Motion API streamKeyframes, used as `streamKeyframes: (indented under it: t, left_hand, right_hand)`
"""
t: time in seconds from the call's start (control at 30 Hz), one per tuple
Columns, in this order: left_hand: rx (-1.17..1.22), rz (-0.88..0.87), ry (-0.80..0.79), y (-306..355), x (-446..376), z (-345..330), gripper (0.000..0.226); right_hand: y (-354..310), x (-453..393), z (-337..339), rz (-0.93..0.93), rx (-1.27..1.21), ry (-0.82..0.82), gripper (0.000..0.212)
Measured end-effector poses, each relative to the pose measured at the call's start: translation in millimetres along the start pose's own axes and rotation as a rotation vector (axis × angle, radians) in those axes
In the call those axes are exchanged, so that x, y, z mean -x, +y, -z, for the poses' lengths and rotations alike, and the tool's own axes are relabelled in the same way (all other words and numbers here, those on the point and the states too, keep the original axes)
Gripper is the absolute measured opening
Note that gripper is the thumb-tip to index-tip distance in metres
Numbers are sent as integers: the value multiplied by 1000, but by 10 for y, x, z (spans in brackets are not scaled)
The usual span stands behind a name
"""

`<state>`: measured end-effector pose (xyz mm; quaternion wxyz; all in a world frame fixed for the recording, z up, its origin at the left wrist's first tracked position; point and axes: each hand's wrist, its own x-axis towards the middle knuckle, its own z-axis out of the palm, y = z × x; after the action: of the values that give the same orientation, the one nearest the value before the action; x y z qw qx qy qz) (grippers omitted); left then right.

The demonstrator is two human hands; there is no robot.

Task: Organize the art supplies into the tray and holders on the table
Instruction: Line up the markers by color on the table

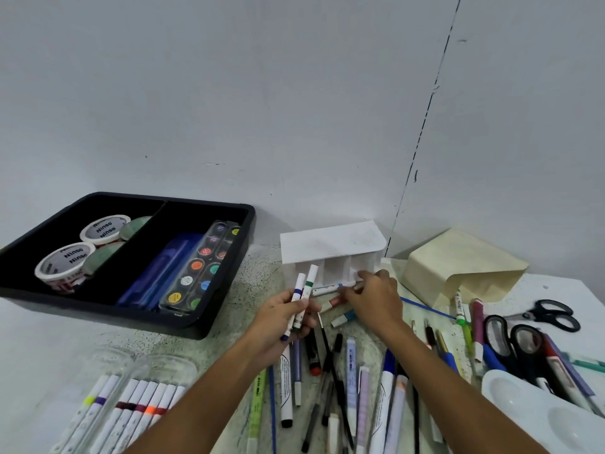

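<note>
My left hand (281, 319) grips two white markers (302, 296), one with a blue band and one with a green band, held upright above the table. My right hand (373, 298) reaches over loose white markers (327, 290) lying in front of the white compartment holder (330, 253), its fingers curled on one of them. A black two-part tray (209, 326) at the left holds tape rolls (65, 262), a blue case and a watercolour set (199, 276). Several pens and markers (353, 381) lie scattered below my hands.
A cream holder (458, 263) lies tipped on its side at the right. Black scissors (553, 314), blue-handled scissors (510, 342) and a white palette (537, 411) sit at the far right. A clear case of markers (131, 411) lies at the bottom left. The wall stands close behind.
</note>
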<state>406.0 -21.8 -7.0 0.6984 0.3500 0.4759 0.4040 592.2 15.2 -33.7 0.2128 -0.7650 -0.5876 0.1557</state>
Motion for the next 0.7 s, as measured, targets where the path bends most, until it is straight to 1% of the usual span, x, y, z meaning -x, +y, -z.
streamKeyframes:
  t: [0.07, 0.17, 0.3, 0.37, 0.4, 0.43, 0.47, 0.5, 0.53, 0.63, 0.7]
  left_hand:
    - [0, -6, 11, 4, 12, 21, 19]
    - [-4, -16, 10, 19, 36, 60, 17]
    - [14, -28, 3, 49, 49, 86, 18]
    - [14, -36, 7, 73, 56, 88, 18]
    - [10, -41, 12, 83, 57, 87, 18]
    - [-1, -48, 20, 92, 53, 82, 18]
    - [-14, -57, 31, 99, 50, 77, 17]
    - [-25, -67, 45, 104, 40, 66, 17]
    - [-34, -79, 62, 108, 30, 55, 16]
    - [-76, -127, 125, 119, -29, 2, 14]
    - [-115, -163, 142, 108, -82, -57, 14]
  right_hand:
    - [-23, -12, -45, 16, 89, 5, 47]
    - [-47, -51, -72, 39, 169, 18, 39]
    - [-15, -96, -28, 35, 108, -24, 19]
    - [33, -111, 8, 79, 60, -50, 8]
    - [65, -110, 28, 116, 7, -77, 9]
    - [94, -94, 65, 140, -90, -123, 17]
    - [115, -72, 114, 149, -225, -176, 22]
    - [128, -38, 177, 139, -352, -207, 22]
    - [136, -2, 240, 145, -446, -210, 21]
    - [127, 112, 452, 182, -624, -131, 17]
    - [120, 194, 620, 168, -757, -79, 14]
